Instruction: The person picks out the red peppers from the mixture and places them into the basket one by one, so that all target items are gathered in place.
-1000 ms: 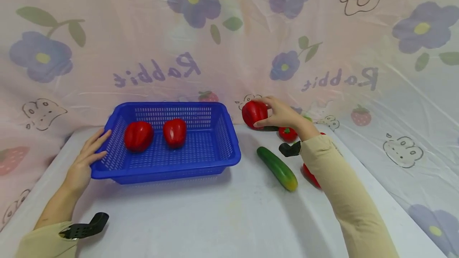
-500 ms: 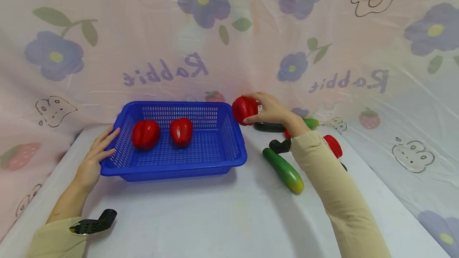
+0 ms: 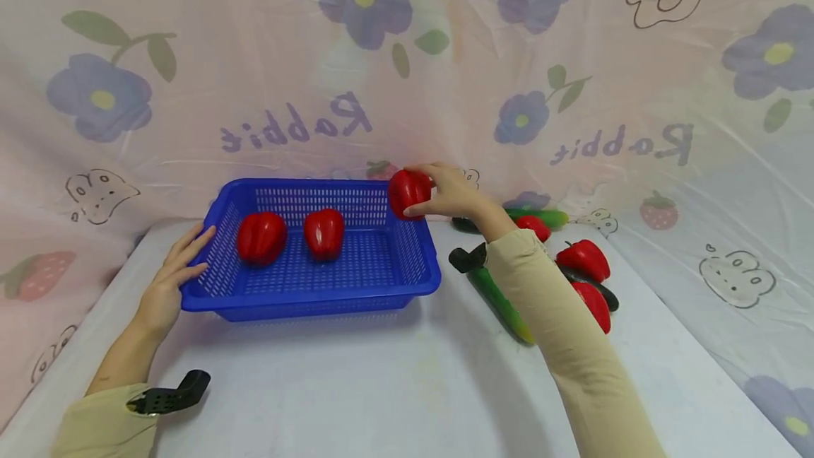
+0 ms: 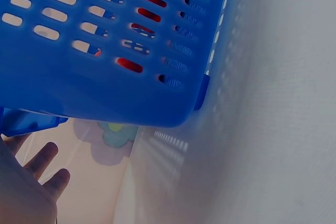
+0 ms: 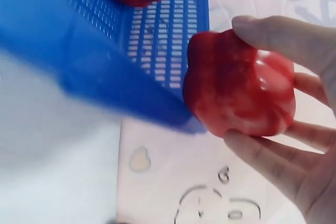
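Observation:
My right hand (image 3: pixel 453 193) grips a red bell pepper (image 3: pixel 407 195) between thumb and fingers. It holds the pepper at the right rim of a blue plastic basket (image 3: pixel 311 300), near the back corner. In the right wrist view the held pepper (image 5: pixel 239 87) overlaps the basket's edge. Two more red bell peppers lie inside: one at the left (image 3: pixel 261 238), the other nearer the middle (image 3: pixel 324 235). My left hand (image 3: pixel 165 288) rests against the basket's left side with its fingers spread and fairly straight. In the left wrist view those fingers (image 4: pixel 43 160) show below the basket wall (image 4: pixel 94 95).
Right of the basket lies a green cucumber (image 3: pixel 499 302), partly behind the right sleeve. Farther right are several red peppers (image 3: pixel 584 260) and a dark, long vegetable (image 3: pixel 610 297). Another green vegetable (image 3: pixel 550 218) lies at the back, before the printed curtain (image 3: pixel 432 90).
My right hand has carried the red bell pepper leftward, from beside the basket to its right rim. My left hand keeps its place on the basket; the view has shifted slightly.

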A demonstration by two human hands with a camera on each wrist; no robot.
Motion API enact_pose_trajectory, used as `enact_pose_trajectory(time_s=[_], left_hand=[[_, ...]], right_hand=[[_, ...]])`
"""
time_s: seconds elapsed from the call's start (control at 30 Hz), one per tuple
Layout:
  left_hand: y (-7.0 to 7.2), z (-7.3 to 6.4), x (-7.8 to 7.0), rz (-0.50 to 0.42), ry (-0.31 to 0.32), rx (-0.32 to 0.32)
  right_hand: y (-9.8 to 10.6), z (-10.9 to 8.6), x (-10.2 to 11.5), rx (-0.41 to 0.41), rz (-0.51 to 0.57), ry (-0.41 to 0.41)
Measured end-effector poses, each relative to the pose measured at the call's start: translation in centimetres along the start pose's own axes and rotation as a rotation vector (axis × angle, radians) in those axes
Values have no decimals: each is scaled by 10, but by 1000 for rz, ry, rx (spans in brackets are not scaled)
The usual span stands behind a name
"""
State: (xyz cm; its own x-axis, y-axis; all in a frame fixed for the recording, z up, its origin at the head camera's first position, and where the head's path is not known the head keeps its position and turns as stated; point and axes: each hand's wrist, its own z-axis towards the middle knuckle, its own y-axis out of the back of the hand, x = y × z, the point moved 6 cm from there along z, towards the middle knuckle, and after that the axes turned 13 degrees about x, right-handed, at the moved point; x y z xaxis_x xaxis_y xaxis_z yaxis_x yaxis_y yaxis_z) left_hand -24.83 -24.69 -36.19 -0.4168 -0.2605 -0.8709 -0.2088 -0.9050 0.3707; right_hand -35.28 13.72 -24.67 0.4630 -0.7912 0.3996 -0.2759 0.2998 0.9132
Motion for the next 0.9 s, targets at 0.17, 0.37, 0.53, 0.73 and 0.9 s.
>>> enact_pose_trajectory(time_s=[0.17, 0.37, 0.53, 0.73, 0.9], left_hand=[[-1, 1, -2, -15, -2, 4], [0, 2, 0, -30, 26, 2], [0, 1, 1, -49, 38, 6], [-2, -1, -1, -51, 25, 8], [-2, -3, 0, -53, 34, 10]], right_hand=[[-7, 10, 9, 10, 6, 7], [-19, 23, 13, 36, 34, -17], [-30, 33, 16, 69, 30, -25], [-40, 41, 18, 91, 23, -42], [-52, 48, 16, 133, 11, -72]])
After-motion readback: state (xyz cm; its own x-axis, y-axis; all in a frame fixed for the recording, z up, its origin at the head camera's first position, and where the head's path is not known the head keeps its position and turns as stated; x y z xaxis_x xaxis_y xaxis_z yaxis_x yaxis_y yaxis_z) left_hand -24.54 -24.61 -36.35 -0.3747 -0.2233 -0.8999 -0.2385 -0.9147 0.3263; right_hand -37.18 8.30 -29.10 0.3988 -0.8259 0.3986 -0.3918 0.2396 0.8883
